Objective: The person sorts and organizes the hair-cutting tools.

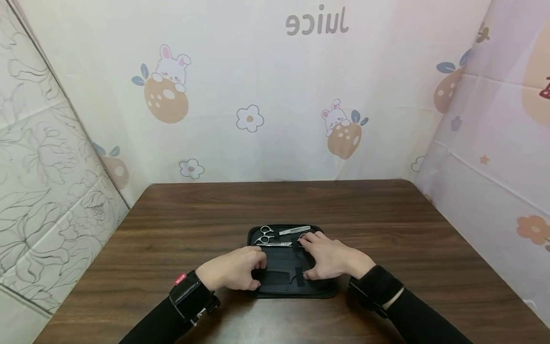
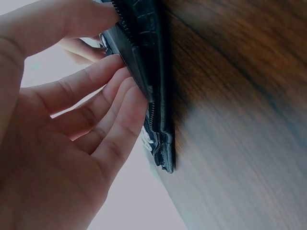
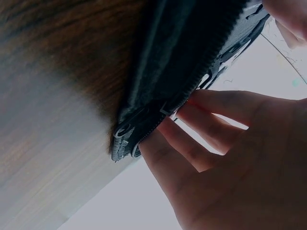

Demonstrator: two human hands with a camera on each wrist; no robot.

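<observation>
An opened black case (image 1: 277, 263) is laid flat near the middle of the table's (image 1: 193, 210) near side, probably so that both sides can be reached equally. Its left edge is touched by the left hand (image 1: 236, 268), its right side by the right hand (image 1: 333, 258); both are unclenched, fingers loosely extended, seemingly to steady it. Far scissors (image 1: 294, 230) and nearer scissors (image 1: 275, 244) are laid crosswise in the far part, apparently kept from sliding by dark straps (image 1: 276, 235).

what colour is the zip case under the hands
The zip case is black; the head view shows it best.
</observation>
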